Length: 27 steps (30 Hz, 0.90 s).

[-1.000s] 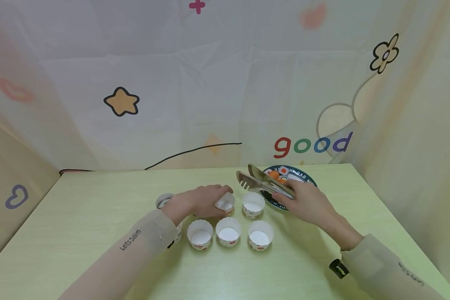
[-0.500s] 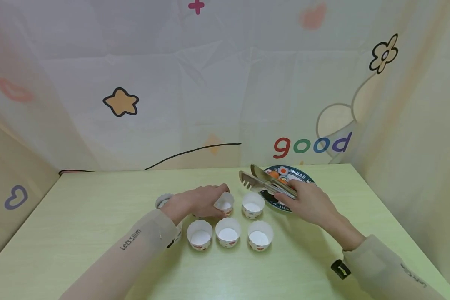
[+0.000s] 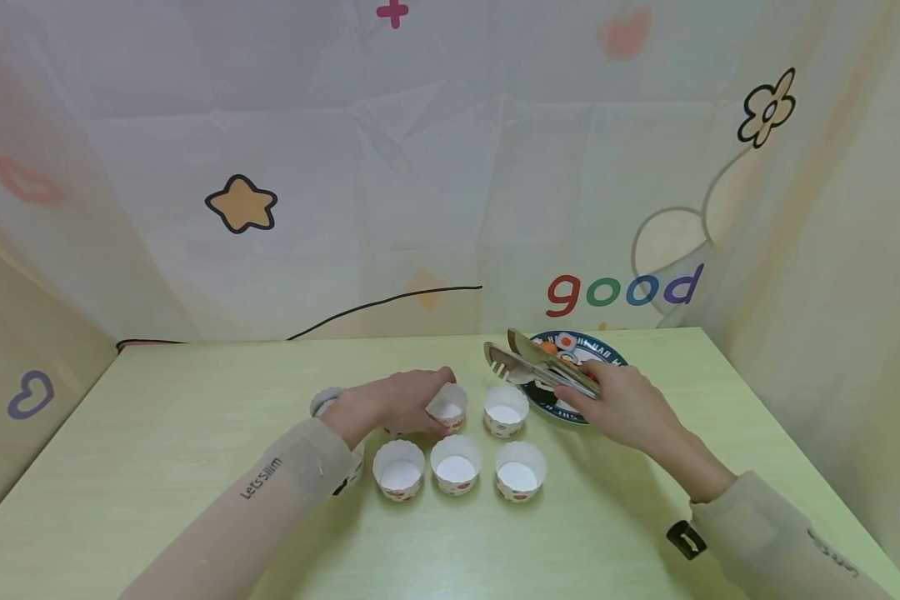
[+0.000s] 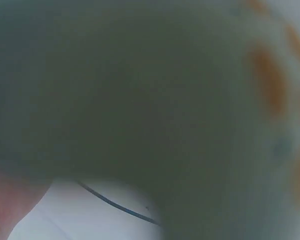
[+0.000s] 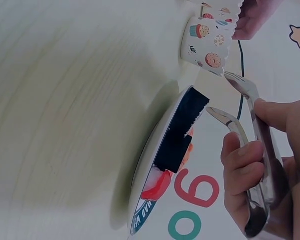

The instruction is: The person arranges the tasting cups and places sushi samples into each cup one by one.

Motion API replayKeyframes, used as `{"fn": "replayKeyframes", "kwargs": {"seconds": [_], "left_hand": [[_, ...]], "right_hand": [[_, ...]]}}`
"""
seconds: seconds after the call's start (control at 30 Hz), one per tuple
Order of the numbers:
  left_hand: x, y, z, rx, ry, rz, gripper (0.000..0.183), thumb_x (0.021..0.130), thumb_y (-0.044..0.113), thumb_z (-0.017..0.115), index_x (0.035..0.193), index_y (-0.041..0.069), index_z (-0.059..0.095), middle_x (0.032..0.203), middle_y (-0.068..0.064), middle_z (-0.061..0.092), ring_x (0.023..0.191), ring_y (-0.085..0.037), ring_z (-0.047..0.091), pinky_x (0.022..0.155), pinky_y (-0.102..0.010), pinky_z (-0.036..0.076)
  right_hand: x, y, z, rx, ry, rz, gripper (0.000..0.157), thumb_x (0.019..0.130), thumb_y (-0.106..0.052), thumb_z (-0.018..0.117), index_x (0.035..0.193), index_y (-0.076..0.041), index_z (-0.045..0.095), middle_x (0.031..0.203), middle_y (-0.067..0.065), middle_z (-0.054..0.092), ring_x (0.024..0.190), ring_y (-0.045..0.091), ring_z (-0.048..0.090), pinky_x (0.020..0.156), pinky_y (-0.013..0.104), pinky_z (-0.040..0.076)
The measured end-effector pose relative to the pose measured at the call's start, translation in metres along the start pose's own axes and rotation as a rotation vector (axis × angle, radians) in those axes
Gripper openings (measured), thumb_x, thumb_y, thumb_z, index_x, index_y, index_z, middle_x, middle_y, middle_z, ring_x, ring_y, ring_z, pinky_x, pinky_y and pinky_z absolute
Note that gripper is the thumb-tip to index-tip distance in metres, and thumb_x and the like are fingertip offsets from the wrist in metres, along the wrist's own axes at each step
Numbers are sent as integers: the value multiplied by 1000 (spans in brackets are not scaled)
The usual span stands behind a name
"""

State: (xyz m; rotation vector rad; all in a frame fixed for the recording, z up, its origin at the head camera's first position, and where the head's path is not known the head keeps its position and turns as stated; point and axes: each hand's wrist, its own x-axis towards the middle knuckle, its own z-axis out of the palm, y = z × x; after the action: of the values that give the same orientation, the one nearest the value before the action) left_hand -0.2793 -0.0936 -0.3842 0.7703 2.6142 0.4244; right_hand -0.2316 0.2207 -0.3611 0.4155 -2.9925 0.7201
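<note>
In the head view my left hand grips a white paper baking cup in the back row, thumb at its near side and fingers at the far side. My right hand holds metal tongs, their tips apart with nothing between them. The tongs hover over the left edge of a dark-rimmed plate of small colourful sushi-like pieces. In the right wrist view, a black piece lies on that plate. A blurred pale surface fills most of the left wrist view.
Another cup stands between the held cup and the plate. In the front row are three cups, including the left one and right one. My left sleeve and wrist partly cover further cups. A printed curtain borders the table.
My right hand and the tongs have shifted slightly right, towards the plate. The left hand stays at the same cup.
</note>
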Motion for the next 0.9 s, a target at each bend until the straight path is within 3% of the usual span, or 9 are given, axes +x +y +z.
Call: {"fn": "replayKeyframes", "kwargs": {"seconds": [0.37, 0.9], "left_hand": [[1, -1, 0, -3, 1, 7, 64, 91, 35, 81, 142, 17, 47, 124, -3, 62, 105, -20, 60, 91, -42, 50], [1, -2, 1, -7, -1, 16, 62, 91, 33, 81, 141, 18, 48, 124, -3, 62, 104, -20, 60, 92, -42, 50]], "right_hand": [[0, 1, 2, -6, 2, 0, 43, 98, -39, 70, 116, 0, 67, 89, 5, 68, 70, 19, 57, 56, 33, 45], [-1, 9, -7, -29, 2, 76, 45, 100, -40, 66, 114, 3, 64, 76, 4, 60, 60, 18, 52, 49, 32, 38]]}}
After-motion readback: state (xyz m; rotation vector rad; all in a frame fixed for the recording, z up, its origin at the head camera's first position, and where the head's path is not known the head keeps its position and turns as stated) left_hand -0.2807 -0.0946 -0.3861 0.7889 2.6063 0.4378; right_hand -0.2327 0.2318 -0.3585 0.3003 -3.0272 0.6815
